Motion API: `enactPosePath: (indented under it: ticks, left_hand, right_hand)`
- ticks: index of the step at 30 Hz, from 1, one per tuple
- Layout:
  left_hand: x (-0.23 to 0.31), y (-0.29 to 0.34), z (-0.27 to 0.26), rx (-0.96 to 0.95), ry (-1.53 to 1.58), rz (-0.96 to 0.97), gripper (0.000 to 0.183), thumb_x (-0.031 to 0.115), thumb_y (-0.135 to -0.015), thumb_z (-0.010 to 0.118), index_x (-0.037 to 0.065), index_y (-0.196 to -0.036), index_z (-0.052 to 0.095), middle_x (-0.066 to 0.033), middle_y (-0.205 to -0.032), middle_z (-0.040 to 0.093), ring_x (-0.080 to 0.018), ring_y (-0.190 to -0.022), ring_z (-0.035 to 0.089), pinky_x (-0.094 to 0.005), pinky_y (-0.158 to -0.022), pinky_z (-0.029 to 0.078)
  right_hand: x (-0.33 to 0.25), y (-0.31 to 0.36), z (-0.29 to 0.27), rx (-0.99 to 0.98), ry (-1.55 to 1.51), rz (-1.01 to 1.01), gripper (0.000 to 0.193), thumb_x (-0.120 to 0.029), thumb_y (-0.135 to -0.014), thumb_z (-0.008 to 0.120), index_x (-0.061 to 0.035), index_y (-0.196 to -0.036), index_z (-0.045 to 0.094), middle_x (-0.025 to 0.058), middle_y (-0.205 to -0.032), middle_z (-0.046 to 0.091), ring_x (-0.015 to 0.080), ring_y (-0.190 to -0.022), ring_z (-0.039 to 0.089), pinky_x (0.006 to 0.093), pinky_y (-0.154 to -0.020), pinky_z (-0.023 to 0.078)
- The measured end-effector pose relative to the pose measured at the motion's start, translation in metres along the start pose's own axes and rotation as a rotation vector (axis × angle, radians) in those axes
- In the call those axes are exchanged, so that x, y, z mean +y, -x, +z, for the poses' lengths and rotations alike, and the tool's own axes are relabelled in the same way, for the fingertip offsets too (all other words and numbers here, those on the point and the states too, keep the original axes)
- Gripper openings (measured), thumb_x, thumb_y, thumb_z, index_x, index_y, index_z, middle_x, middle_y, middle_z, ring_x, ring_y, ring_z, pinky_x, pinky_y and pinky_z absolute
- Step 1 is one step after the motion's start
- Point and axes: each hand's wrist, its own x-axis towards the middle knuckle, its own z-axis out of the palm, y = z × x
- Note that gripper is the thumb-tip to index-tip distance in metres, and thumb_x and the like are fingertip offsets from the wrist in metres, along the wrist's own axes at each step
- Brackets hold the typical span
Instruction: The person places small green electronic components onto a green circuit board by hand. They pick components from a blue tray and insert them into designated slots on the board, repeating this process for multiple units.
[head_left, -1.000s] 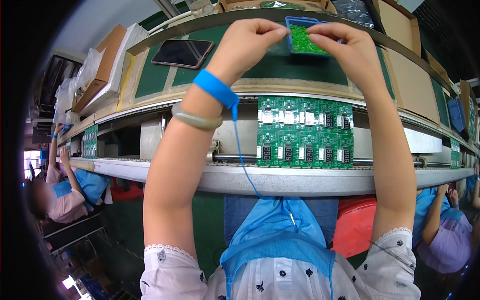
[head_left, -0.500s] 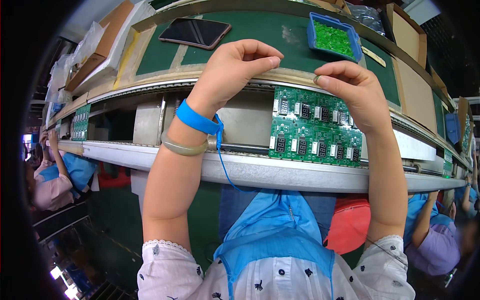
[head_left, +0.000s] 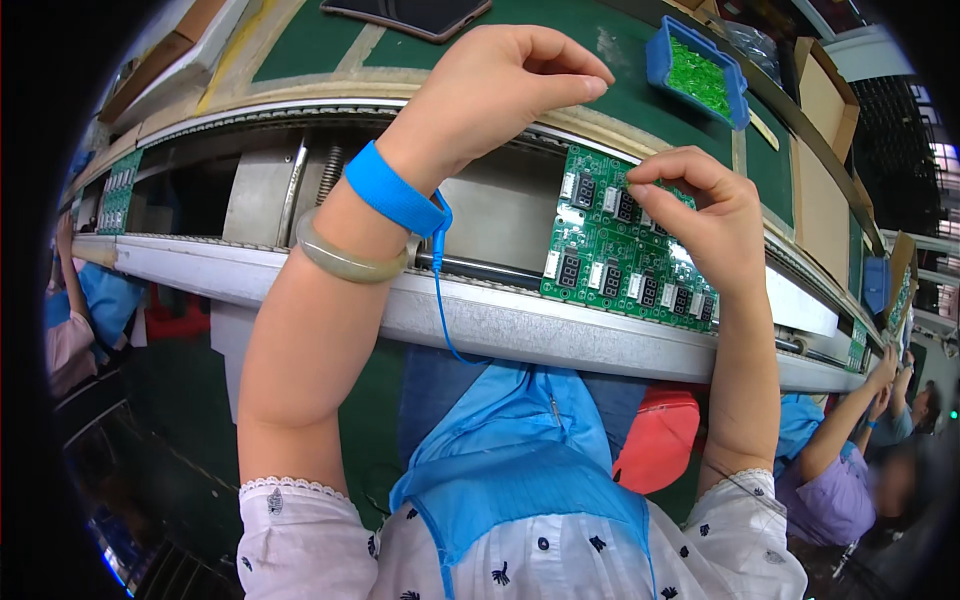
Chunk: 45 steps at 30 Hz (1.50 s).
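Now, right hand: right hand rests over the green circuit board, grip pinched narrow at the fingertips; what it pinches is too small to tell.
Left hand: left hand hovers loosely curled above the conveyor, holding nothing visible.
Board: lies on the conveyor rail, near its right end.
Blue tray: on the green tabletop, toward its far right corner, holding small green parts.
Wrist: blue strap, pale bangle.

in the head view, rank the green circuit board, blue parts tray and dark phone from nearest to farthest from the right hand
1. Green circuit board: right under the right hand, fingertips at it.
2. Blue parts tray: above the hand, on the green mat.
3. Dark phone: far upper left, at the top edge.
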Motion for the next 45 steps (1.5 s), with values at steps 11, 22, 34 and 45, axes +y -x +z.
enactPosePath:
  ticks: [11, 22, 34, 45]
  left_hand:
    - [-0.009, 0.000, 0.009, -0.039, -0.031, 0.064, 0.021, 0.017, -0.086, 0.077, 0.000, -0.099, 0.078, -0.0087, -0.091, 0.075, -0.0154, -0.087, 0.069, -0.0290, -0.082, 0.054]
    - [0.005, 0.001, 0.005, -0.135, 0.130, -0.105, 0.015, 0.009, -0.093, 0.071, -0.004, -0.100, 0.074, -0.0075, -0.090, 0.074, -0.0109, -0.083, 0.065, -0.0260, -0.077, 0.053]
    - [0.003, 0.000, 0.006, -0.136, 0.157, -0.078, 0.015, 0.009, -0.092, 0.071, -0.004, -0.099, 0.073, -0.0082, -0.089, 0.074, -0.0116, -0.081, 0.065, -0.0268, -0.075, 0.053]
    - [0.003, -0.001, 0.006, -0.140, 0.145, -0.056, 0.014, 0.008, -0.091, 0.071, -0.004, -0.097, 0.074, -0.0089, -0.088, 0.074, -0.0121, -0.081, 0.066, -0.0271, -0.076, 0.053]
  right_hand:
    - [-0.006, -0.007, 0.014, -0.035, 0.475, -0.247, 0.020, -0.004, -0.078, 0.073, -0.0078, -0.097, 0.077, 0.0080, -0.085, 0.072, 0.0257, -0.089, 0.065, 0.0386, -0.080, 0.050]
    - [-0.023, -0.007, 0.016, -0.061, 0.809, -0.445, 0.020, -0.008, -0.076, 0.075, -0.0122, -0.096, 0.077, 0.0016, -0.080, 0.070, 0.0208, -0.088, 0.064, 0.0382, -0.079, 0.041]
    - [-0.030, -0.011, 0.017, -0.129, 0.855, -0.419, 0.020, -0.006, -0.076, 0.071, -0.0109, -0.095, 0.077, 0.0020, -0.080, 0.070, 0.0220, -0.090, 0.063, 0.0401, -0.080, 0.041]
    - [-0.033, -0.011, 0.019, -0.121, 0.849, -0.369, 0.021, -0.008, -0.077, 0.070, -0.0107, -0.097, 0.077, 0.0056, -0.079, 0.070, 0.0240, -0.090, 0.063, 0.0404, -0.081, 0.042]
